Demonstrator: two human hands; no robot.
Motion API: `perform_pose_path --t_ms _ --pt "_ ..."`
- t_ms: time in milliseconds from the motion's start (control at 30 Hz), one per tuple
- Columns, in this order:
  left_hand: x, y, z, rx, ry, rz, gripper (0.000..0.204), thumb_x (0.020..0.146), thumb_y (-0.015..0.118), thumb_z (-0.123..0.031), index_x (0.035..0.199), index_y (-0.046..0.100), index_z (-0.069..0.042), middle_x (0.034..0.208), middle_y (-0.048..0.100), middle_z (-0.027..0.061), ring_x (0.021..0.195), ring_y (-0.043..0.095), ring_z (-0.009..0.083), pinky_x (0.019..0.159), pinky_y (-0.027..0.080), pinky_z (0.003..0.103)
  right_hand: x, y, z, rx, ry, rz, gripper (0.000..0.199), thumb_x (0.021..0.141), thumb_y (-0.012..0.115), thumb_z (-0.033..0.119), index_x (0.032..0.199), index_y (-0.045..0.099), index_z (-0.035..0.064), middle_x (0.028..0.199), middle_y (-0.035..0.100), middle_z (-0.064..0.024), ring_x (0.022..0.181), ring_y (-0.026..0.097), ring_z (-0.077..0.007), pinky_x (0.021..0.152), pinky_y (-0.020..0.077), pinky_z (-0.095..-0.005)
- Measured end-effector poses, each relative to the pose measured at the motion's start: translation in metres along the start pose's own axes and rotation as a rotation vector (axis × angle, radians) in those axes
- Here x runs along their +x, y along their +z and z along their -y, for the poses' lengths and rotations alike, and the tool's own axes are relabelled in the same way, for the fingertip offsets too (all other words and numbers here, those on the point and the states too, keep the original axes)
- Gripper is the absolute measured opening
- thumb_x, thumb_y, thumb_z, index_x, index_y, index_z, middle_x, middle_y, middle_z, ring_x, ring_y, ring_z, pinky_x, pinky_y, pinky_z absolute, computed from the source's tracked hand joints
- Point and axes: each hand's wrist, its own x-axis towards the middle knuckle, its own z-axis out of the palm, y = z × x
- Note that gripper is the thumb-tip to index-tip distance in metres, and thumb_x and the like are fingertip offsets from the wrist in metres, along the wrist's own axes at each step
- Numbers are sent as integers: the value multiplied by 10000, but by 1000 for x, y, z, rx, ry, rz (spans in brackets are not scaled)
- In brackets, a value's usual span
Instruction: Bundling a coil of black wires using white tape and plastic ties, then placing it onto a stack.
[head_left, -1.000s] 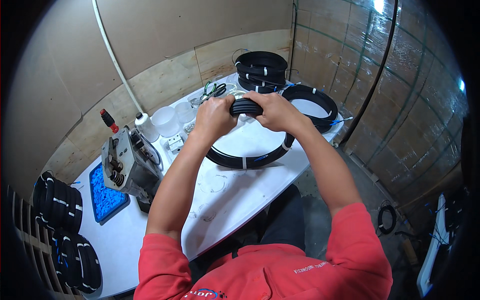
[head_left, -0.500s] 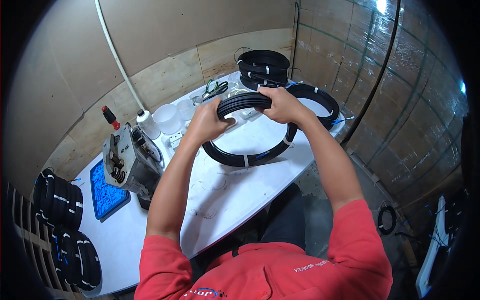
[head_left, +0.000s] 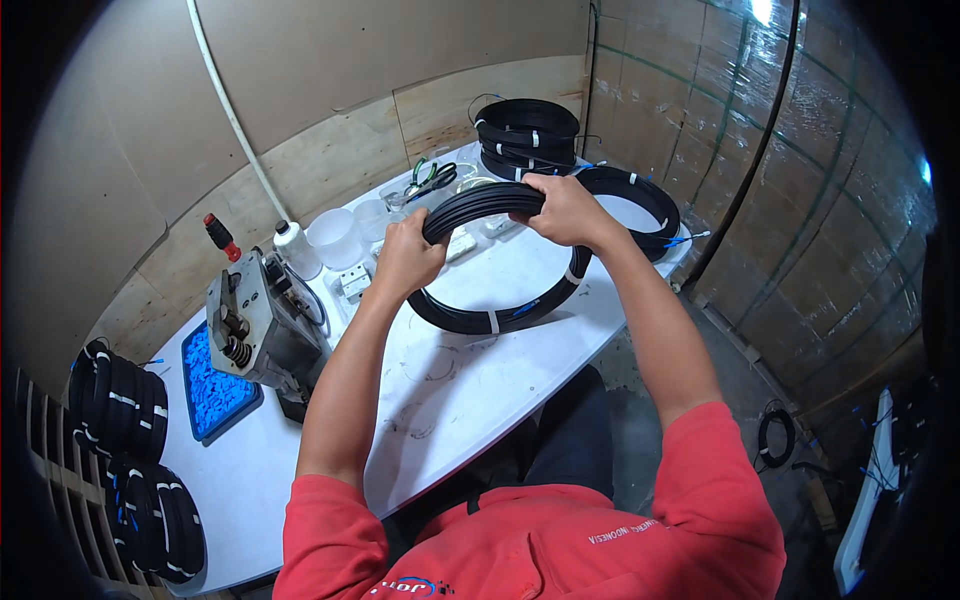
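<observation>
Left hand (head_left: 408, 255) curled round coil (head_left: 480, 206) | right hand (head_left: 558, 210) likewise | coil tilted up over table (head_left: 440, 400) | hands now farther apart; wider hold likely steadies it

Glare streaks the plastic wrap (head_left: 735, 95); soft shadow crosses the tabletop (head_left: 490, 385).

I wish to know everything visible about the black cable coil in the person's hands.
The black cable coil is an open ring of many side-by-side turns, smooth and plastic-looking. At least two white bands wrap around it, and a blue piece shows on its near part. The left hand and right hand grip its far part, which looks raised, tilting the ring; its near part is low over the white table. Whether they touch is unclear.
</observation>
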Motion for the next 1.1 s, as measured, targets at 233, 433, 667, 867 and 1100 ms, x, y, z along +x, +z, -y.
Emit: perform_pose_path --t_ms 233,433,667,867,1100 --pt "-13 -2 12 -133 -6 56 339 776 829 -236 839 622 26 670 674 151 614 661 287 610 491 408 -4 1 -13 36 -27 -28 315 813 805 238 1008 696 17 833 720 -204 790 706 -369 701 539 -413" --pt "-55 64 68 -726 -357 -109 303 888 788 -151 759 536 -43 588 523 -6 488 527 107 464 432 288 -3 6 -16 57 -16 -103 333 809 811 249 1003 692 6 867 720 -214 797 705 -373 704 541 -408" --pt "-54 75 75 -905 -406 -212 195 925 735 -123 838 601 -10 586 523 5 439 494 112 430 389 309 -12 5 -13 92 -47 -82 305 839 798 169 1080 673 31 882 729 -174 772 707 -276 707 530 -369" --pt "-46 36 59 -210 -61 -236 542 777 874 -240 1183 608 3 932 713 137 862 694 244 785 543 397 -15 5 1 63 -93 -58 348 883 727 89 1210 617 45 909 728 -208 800 712 -334 733 538 -401" --pt "8 -21 -38 90 258 39 440 758 809 -181 1110 608 -11 901 692 253 881 683 422 801 547 481 -10 2 36 23 -152 51 365 861 737 89 1207 626 53 970 731 -197 850 711 -350 752 541 -405"
